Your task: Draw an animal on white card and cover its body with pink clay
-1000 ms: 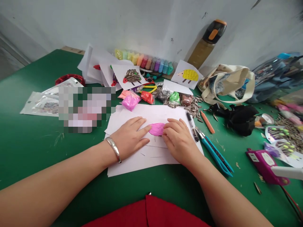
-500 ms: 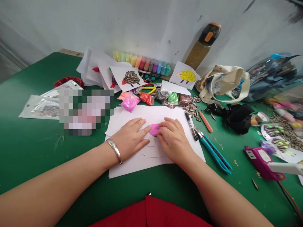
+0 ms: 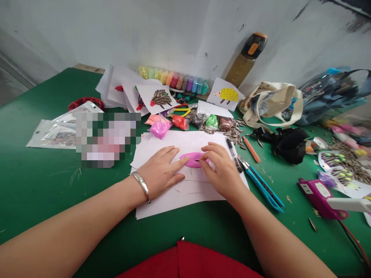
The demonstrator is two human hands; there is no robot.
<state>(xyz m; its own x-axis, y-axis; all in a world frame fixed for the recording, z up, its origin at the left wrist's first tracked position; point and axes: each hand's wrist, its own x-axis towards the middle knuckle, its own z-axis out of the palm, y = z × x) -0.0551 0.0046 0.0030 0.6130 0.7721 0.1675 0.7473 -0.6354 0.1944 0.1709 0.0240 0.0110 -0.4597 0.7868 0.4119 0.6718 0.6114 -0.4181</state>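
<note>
pink clay (image 3: 191, 159) now wider (flatter), right hand (image 3: 220, 170) shifted right, left hand (image 3: 160, 172) unmoved

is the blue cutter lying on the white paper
No, the blue cutter lies on the green table, just right of the white paper and the right hand.

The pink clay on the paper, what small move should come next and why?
Probably press the right hand outward along the pink clay: it lies as a flattened oval on the white paper, with the left hand touching its left end.
</note>
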